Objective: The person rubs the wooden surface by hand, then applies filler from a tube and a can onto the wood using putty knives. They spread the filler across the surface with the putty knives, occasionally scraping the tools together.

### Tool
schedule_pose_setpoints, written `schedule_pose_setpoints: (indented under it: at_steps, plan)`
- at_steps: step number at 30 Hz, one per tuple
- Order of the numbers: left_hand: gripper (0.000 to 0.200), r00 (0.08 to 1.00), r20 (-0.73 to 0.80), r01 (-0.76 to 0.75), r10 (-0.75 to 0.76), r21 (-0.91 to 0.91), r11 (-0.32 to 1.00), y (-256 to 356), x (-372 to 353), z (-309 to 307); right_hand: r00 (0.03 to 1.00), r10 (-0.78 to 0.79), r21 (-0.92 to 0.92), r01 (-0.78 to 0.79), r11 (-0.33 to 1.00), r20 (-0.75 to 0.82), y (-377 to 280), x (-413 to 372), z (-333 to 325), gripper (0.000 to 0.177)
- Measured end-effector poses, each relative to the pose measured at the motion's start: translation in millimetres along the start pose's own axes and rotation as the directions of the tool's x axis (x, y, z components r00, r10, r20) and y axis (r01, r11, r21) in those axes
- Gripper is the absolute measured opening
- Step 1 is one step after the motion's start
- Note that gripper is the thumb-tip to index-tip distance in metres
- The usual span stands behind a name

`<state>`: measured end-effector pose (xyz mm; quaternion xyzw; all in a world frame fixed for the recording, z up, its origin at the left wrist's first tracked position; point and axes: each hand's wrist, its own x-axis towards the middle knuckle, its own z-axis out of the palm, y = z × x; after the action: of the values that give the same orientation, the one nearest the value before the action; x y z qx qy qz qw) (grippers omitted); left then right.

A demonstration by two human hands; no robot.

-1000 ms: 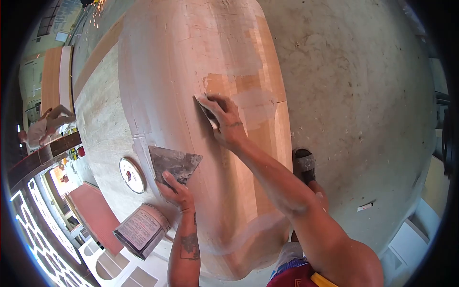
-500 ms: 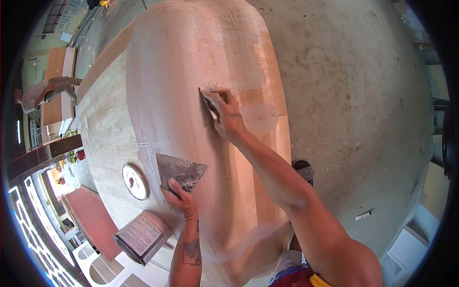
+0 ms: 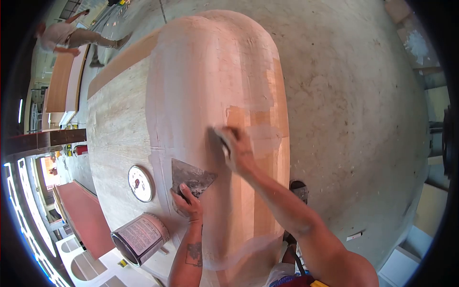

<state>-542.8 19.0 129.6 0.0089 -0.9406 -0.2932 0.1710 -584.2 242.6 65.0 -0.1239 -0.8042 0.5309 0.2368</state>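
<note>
My left hand point(image 3: 187, 201) grips a wide, putty-smeared metal scraper plate point(image 3: 191, 176), held over the wooden piece with the thumb on top. In my right hand point(image 3: 238, 147) is a dark, thin putty knife point(image 3: 217, 138), blurred by motion, with its edge at the curved surface. That surface belongs to a long rounded wooden piece point(image 3: 191, 115), coated in pinkish filler along its curve, with bare plywood at the left and bare strips at the right. A paint can point(image 3: 141, 237) and its round white lid point(image 3: 140, 183) rest on the plywood, left of my left hand.
A person point(image 3: 71, 37) walks at the upper left, beside stacked boards point(image 3: 60, 86). Lower left lie a reddish panel point(image 3: 88, 217) and white cut-out panels point(image 3: 95, 268). Concrete floor point(image 3: 354, 119) stretches along the right, with a small white object point(image 3: 354, 236) on it.
My right hand has drawn the putty knife down the curve, toward me. My left hand and scraper plate sit slightly lower and further right. The view shifted, and the other person shows more fully.
</note>
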Motion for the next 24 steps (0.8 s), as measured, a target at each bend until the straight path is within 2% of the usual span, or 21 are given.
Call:
schedule_pose_setpoints:
  at_steps: [2,3,7,10,11,14,16,18,20,23,24]
  plan:
    - [0.047,1.0,0.005,0.022,-0.022,0.02,1.0,-5,-3,2,0.994,-0.105,-0.018,0.105,0.994,0.017,-4,-6,2,0.067]
    - [0.047,1.0,0.004,0.03,-0.03,0.031,0.999,-10,-4,4,0.995,-0.097,-0.02,0.097,0.995,0.021,4,10,5,0.066]
    - [0.047,0.995,0.051,0.081,-0.087,0.094,0.992,-8,-4,-2,1.0,-0.018,-0.146,0.022,0.989,0.025,23,119,8,0.064]
    - [0.046,0.997,0.011,0.079,-0.079,0.015,0.997,-5,-6,2,0.994,0.106,-0.179,-0.101,0.979,0.018,38,196,10,0.059]
    - [0.046,0.997,-0.062,0.05,-0.047,0.055,0.997,-15,-9,8,0.988,0.155,-0.188,-0.15,0.971,0.012,45,213,11,0.057]
    - [0.048,0.993,0.041,0.106,-0.11,0.098,0.99,-3,-5,-2,0.987,0.161,-0.244,-0.149,0.958,0.029,36,220,0,0.05]
    - [0.05,0.996,0.024,0.081,-0.085,0.142,0.987,-7,-8,0,0.985,-0.042,-0.391,0.105,0.914,0.167,6,175,-2,0.053]
    - [0.05,0.997,0.018,0.067,-0.072,0.172,0.983,-5,-5,1,0.894,-0.324,-0.416,0.434,0.8,0.31,7,127,15,0.053]
    - [0.049,0.996,0.029,0.072,-0.079,0.199,0.977,-4,-7,-3,0.934,-0.218,-0.395,0.32,0.861,0.282,10,151,19,0.054]
    - [0.058,0.945,0.231,0.183,-0.233,0.22,0.958,0,-2,-13,0.981,-0.024,-0.423,0.105,0.9,0.193,5,248,22,0.048]
    - [0.057,0.947,0.23,0.177,-0.225,0.214,0.961,0,0,-12,0.979,0.059,-0.434,0.032,0.9,0.196,13,278,18,0.042]
